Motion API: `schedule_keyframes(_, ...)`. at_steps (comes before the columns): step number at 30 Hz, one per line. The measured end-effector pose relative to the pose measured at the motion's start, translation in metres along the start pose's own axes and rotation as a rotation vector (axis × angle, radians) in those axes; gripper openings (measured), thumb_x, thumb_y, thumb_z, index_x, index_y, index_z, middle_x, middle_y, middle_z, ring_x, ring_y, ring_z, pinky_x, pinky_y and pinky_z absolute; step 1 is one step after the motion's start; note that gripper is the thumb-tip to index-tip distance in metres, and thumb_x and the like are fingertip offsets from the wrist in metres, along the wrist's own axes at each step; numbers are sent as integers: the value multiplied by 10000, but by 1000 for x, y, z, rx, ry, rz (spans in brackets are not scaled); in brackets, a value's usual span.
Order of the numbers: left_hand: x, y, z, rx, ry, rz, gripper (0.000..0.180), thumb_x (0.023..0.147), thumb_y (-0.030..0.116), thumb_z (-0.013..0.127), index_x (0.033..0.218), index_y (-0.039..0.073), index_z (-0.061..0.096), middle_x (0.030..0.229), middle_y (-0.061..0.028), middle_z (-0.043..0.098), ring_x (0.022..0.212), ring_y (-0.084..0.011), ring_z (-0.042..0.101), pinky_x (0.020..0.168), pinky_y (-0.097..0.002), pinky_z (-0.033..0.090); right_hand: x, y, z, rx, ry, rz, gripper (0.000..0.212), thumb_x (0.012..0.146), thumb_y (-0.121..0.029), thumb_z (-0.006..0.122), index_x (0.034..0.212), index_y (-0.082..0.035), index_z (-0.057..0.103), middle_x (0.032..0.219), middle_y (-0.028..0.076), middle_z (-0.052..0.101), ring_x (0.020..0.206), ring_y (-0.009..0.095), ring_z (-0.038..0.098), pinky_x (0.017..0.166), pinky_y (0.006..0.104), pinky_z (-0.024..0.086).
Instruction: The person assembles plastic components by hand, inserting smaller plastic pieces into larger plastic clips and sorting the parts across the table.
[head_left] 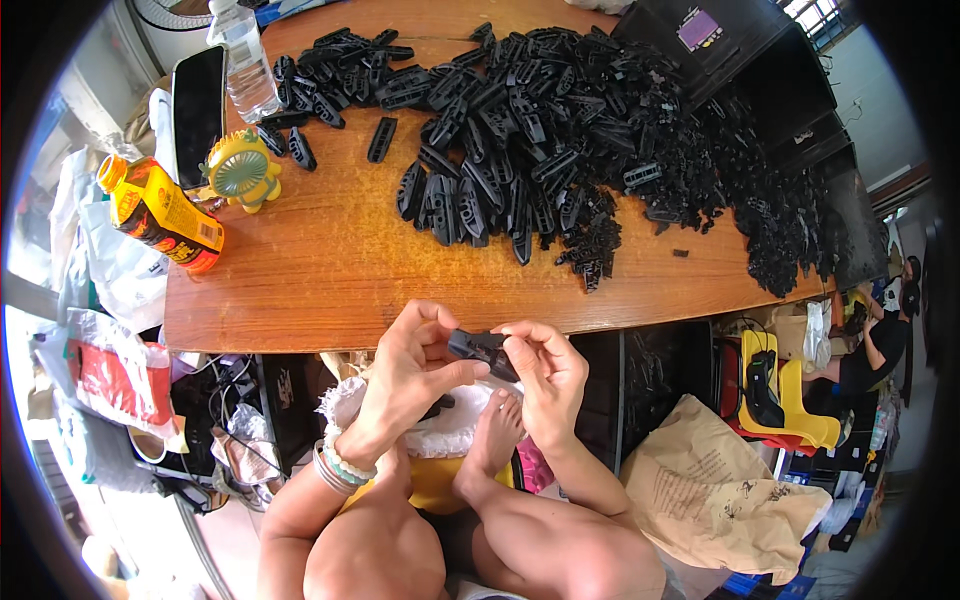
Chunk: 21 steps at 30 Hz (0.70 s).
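Observation:
In front of the table's near edge, above my lap, I hold a black plastic part (478,346) between both hands. My left hand (408,375) pinches its left end with thumb and fingers. At its other end, the thumb and fingers of my right hand (546,378) are closed on it; any smaller piece there is hidden by the fingers. Long, slotted black plastic parts (470,205) lie in a big heap on the wooden table (330,270) beyond my hands. Smaller black pieces (592,240) are piled at the heap's near right side.
An orange-capped drink bottle (165,215), a yellow toy-shaped fan (243,170), a phone (199,110) and a clear bottle (243,60) stand at the left. Black bins (770,70) line the right end. A brown paper bag (715,490) lies below; another person (880,340) sits far right.

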<state>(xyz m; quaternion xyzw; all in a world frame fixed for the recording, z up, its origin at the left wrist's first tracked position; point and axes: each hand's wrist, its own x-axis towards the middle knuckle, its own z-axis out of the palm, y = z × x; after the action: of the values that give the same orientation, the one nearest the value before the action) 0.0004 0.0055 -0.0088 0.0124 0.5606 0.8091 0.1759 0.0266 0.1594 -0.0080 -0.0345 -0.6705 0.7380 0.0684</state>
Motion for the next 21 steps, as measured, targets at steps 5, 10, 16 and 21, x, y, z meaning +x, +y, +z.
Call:
schedule_keyframes(5, -2, 7, 5, -44, 10, -65, 379, 788, -83, 650, 984, 31, 346, 905, -165, 620, 809, -199, 667, 687, -260, 558, -1, 1, -1, 90, -21, -3, 108, 901, -17, 555, 984, 49, 574, 995, 118, 623, 919, 135, 573, 809, 255, 467)
schedule_keyframes(10, -6, 6, 5, -50, 36, -44, 380, 801, -71, 645, 986, 28, 328, 879, -168, 635, 847, -230, 671, 701, -271, 562, -1, 7, -3, -148, 1, -185, 98, 860, 8, 579, 957, 23, 584, 993, 124, 629, 917, 191, 590, 813, 286, 462)
schedule_keyframes(16, -4, 4, 7, -10, 95, 13, 360, 804, -40, 658, 960, 40, 344, 844, -144, 652, 738, -164, 665, 630, -230, 527, 2, 7, -5, -417, -22, -404, 158, 843, 0, 599, 998, 25, 589, 989, 124, 630, 932, 190, 581, 831, 302, 450)
schedule_keyframes(21, -3, 10, 2, 86, 84, 12, 311, 799, -50, 639, 931, 43, 373, 814, -127, 648, 691, -134, 645, 566, -225, 497, 0, 6, -4, -85, -144, 129, 296, 860, -37, 612, 1133, 53, 539, 987, 108, 633, 889, 151, 612, 787, 279, 478)
